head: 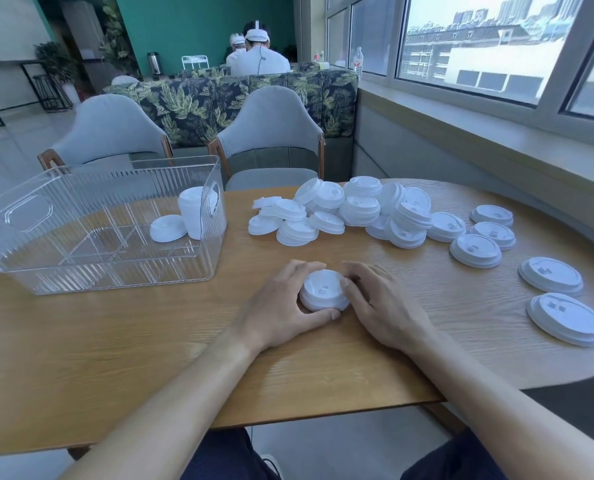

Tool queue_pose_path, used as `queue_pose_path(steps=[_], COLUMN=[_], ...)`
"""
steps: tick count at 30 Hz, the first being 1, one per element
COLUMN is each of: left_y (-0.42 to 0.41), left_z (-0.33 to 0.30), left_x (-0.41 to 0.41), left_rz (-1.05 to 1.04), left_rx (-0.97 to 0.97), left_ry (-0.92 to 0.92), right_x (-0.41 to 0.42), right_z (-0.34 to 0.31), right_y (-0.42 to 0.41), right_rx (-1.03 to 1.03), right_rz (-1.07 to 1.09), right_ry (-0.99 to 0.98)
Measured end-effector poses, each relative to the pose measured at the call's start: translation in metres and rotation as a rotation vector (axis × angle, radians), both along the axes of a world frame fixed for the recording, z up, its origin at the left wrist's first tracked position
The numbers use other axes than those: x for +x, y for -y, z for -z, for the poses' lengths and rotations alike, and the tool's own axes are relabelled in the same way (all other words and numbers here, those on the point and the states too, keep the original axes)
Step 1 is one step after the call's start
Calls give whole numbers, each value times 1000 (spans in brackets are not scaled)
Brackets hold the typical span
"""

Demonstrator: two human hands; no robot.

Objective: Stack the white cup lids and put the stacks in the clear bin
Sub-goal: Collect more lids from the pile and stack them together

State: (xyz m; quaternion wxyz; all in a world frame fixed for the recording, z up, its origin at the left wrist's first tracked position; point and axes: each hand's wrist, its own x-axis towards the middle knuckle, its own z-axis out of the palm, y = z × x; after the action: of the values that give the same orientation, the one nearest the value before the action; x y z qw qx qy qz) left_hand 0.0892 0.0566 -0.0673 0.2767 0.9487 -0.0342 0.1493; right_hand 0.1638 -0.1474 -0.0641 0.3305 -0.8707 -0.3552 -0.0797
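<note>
A short stack of white cup lids sits on the wooden table in front of me. My left hand curls round its left side, thumb at the front. My right hand grips its right side. A loose pile of white lids lies behind, and several single lids are spread out to the right. The clear bin stands at the left; inside it are a tall lid stack and a single lid.
Two grey chairs stand behind the table, with a leaf-patterned sofa back beyond them. A window ledge runs along the right. Two people sit far off with their backs to me. The table's front edge is close to my lap.
</note>
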Motion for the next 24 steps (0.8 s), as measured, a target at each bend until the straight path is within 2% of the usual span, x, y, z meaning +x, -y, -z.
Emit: queue_pose_path(steps=[3, 12, 24], left_y=[0, -7, -71], left_z=[0, -2, -20], left_x=[-5, -31, -84], left_rz=[-58, -226, -338], left_rx=[7, -183, -204], left_ry=[44, 107, 234], right_x=[-1, -16, -70], right_z=[1, 3, 2], right_y=[0, -6, -73], right_rx=[20, -119, -126], right_rz=[32, 57, -85], right_ry=[17, 140, 137])
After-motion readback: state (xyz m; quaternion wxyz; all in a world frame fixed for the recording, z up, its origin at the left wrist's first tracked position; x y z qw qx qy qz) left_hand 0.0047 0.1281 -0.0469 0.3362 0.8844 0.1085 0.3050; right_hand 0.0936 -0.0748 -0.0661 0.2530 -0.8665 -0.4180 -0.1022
